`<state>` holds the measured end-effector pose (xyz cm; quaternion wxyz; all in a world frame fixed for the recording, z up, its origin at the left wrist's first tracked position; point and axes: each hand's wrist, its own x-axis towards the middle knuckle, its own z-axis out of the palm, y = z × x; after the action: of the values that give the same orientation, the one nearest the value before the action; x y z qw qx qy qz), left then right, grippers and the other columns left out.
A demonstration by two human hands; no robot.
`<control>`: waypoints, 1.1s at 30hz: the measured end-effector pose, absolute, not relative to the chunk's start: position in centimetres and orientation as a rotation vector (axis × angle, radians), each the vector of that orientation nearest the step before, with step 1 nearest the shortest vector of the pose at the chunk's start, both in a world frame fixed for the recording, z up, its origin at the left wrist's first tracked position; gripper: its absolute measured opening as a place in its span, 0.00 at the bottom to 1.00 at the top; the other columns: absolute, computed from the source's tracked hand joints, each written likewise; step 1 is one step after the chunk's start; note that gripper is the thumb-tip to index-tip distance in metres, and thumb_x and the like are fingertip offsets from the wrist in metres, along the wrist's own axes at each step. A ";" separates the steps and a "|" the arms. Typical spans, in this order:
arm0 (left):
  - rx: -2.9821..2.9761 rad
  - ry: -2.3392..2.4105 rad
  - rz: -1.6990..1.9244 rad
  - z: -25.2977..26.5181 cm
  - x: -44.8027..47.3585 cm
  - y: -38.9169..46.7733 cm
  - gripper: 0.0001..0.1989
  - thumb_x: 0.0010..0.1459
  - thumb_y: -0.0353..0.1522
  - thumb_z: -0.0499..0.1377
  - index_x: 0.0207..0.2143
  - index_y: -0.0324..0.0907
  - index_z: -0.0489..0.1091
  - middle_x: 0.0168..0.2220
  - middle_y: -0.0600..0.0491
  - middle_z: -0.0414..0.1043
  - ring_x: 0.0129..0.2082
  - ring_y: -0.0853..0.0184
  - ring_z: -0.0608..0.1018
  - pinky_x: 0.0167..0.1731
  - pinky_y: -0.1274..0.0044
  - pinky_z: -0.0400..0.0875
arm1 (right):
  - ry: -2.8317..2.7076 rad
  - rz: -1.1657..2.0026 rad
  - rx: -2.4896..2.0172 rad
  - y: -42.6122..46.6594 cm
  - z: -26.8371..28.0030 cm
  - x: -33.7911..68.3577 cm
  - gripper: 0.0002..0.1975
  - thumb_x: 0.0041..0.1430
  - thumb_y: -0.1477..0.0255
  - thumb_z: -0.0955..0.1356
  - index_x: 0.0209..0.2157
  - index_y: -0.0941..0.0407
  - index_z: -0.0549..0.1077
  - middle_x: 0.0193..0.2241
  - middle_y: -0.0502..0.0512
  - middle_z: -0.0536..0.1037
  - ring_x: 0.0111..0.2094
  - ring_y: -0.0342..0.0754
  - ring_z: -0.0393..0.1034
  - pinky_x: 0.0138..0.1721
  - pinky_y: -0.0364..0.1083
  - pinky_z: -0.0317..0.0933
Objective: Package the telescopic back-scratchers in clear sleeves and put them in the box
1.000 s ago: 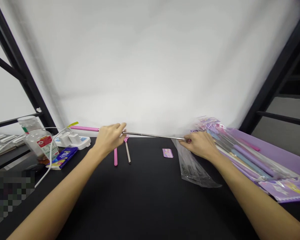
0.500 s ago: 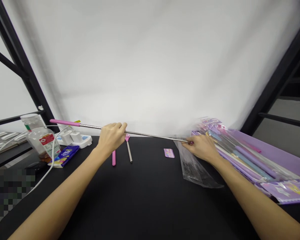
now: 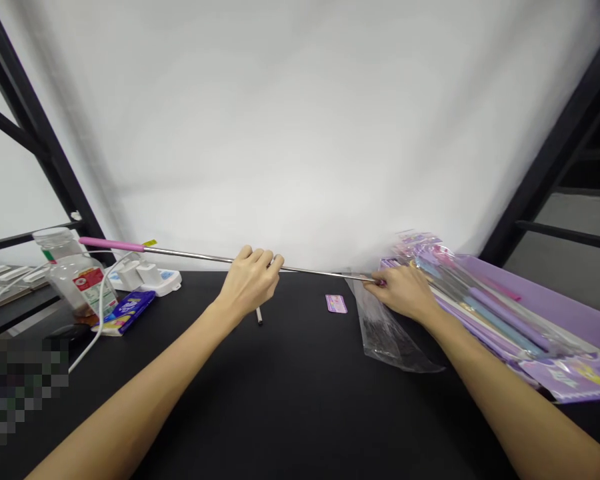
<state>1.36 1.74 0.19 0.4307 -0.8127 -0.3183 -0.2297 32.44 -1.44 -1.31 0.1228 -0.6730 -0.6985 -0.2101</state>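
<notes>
One black table (image 3: 290, 387); one purple box (image 3: 545, 307) along its right edge; one metal rod (image 3: 203, 256) with one pink handle (image 3: 111, 245); one clear bag (image 3: 390, 340); one small card (image 3: 337, 304) toward the back edge. Rod runs through left hand (image 3: 250, 280), fingers wrapped mid-shaft; right hand (image 3: 404, 290) closed on the other end, probably by fingertips, partly hidden

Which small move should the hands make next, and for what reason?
Perhaps the left hand should slide along the metal rod to the pink handle: it grips the rod near mid-length, no hand is on the handle, and the right hand holds the opposite end.
</notes>
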 end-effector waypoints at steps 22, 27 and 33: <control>-2.074 -1.015 -0.581 -0.3 1.4 1.4 0.13 0.60 0.25 0.50 0.44 0.37 0.70 0.35 0.44 0.69 0.37 0.57 0.71 0.38 0.66 0.62 | -2.041 -0.567 -2.010 -1.5 -0.7 32.1 0.16 0.57 0.65 0.63 0.24 0.54 0.78 0.23 0.57 0.80 0.28 0.54 0.73 0.27 0.46 0.46; -2.312 -0.668 -0.573 -1.4 4.4 -0.7 0.25 0.60 0.24 0.52 0.60 0.39 0.59 0.45 0.43 0.70 0.41 0.57 0.71 0.41 0.67 0.64 | -2.206 -0.582 -1.799 -1.9 -0.5 26.9 0.17 0.59 0.65 0.62 0.23 0.54 0.78 0.23 0.57 0.80 0.27 0.51 0.73 0.26 0.46 0.43; -2.181 -0.908 -0.578 0.2 0.5 0.9 0.14 0.63 0.24 0.49 0.48 0.39 0.69 0.34 0.46 0.73 0.37 0.58 0.75 0.40 0.66 0.66 | -2.131 -0.622 -1.928 -1.7 -0.2 29.9 0.15 0.57 0.68 0.62 0.22 0.54 0.76 0.23 0.58 0.80 0.28 0.53 0.73 0.26 0.47 0.43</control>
<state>0.45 0.93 0.19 0.3472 -0.8409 -0.3502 -0.2228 29.85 -1.73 -0.15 0.1003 -0.6523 -0.7212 -0.2106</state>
